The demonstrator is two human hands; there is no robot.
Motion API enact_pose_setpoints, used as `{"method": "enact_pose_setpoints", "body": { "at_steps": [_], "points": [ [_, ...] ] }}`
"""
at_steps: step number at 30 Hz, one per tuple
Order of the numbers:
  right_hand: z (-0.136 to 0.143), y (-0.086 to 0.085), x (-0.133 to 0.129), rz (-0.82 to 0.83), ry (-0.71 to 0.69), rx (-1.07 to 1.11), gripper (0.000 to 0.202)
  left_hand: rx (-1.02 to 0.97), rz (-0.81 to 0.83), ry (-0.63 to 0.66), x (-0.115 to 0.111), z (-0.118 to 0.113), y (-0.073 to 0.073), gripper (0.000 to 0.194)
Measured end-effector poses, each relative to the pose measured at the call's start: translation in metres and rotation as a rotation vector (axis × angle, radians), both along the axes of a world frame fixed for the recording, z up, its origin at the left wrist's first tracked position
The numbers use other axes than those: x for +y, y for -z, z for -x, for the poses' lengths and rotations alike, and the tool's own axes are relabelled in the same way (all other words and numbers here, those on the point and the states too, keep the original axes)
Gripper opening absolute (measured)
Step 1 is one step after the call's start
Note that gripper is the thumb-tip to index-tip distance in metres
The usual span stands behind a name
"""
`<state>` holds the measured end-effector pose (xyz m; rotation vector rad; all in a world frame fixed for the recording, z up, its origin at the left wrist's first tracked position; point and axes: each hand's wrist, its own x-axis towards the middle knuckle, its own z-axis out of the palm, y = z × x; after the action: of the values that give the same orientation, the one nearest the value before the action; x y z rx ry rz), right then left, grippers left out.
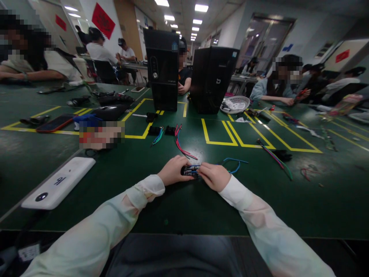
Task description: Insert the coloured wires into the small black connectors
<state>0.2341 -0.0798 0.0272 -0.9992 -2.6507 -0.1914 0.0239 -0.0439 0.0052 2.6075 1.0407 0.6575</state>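
Note:
My left hand (173, 170) is closed round the left end of a small black part (190, 171), just above the green table. Thin blue wires run along this part; its exact kind is too small to make out. With bent fingers pressed together, my right hand (215, 176) pinches the blue wire (236, 167) at the part's right end, and the loose wire ends stick out beyond the hand. The fingertips partly cover the spot where wire and part meet. Beyond my hands lie a black piece with red wires (179, 142) and another with blue and green wires (158, 135).
Two black computer towers (163, 77) stand at the table's far side. A white power bank (62, 184) and a phone (54, 123) lie left. At right are a wire bundle (275, 158), red scraps (308, 173) and a white basket (235, 104). Several people sit around.

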Motion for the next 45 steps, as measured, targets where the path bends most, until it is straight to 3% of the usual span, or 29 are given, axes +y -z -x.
{"method": "enact_pose_setpoints", "body": {
  "at_steps": [7, 10, 15, 18, 27, 37, 40, 45],
  "points": [
    [0.0046, 0.0008, -0.0004, -0.238, 0.063, 0.074, 0.022, 0.014, -0.019, -0.002, 0.0000, -0.0009, -0.0002, 0.035],
    [0.0031, -0.0008, 0.0012, -0.180, 0.050, 0.081, 0.024, 0.014, -0.020, 0.001, 0.0001, -0.0005, 0.0001, 0.035],
    [-0.0026, -0.0039, 0.0012, 0.124, -0.046, 0.143, 0.008, 0.002, 0.001, -0.006, -0.0005, 0.0001, 0.0006, 0.036],
    [-0.0035, -0.0055, -0.0005, 0.208, -0.036, 0.176, 0.006, 0.000, 0.008, -0.007, -0.0007, 0.0002, 0.0008, 0.037],
    [0.0054, -0.0072, 0.0034, -0.045, 0.172, 0.110, 0.014, -0.015, 0.045, 0.059, 0.0018, -0.0006, -0.0005, 0.037],
    [-0.0005, -0.0022, 0.0021, 0.147, -0.015, 0.179, 0.006, -0.025, 0.029, -0.007, -0.0003, -0.0002, 0.0006, 0.037],
    [-0.0002, -0.0033, 0.0011, 0.143, -0.001, 0.162, 0.005, -0.037, 0.047, -0.007, 0.0000, -0.0003, 0.0013, 0.036],
    [0.0057, -0.0063, -0.0017, 0.002, 0.125, 0.118, 0.009, -0.059, 0.087, 0.055, 0.0018, -0.0004, -0.0008, 0.036]
  ]
}}
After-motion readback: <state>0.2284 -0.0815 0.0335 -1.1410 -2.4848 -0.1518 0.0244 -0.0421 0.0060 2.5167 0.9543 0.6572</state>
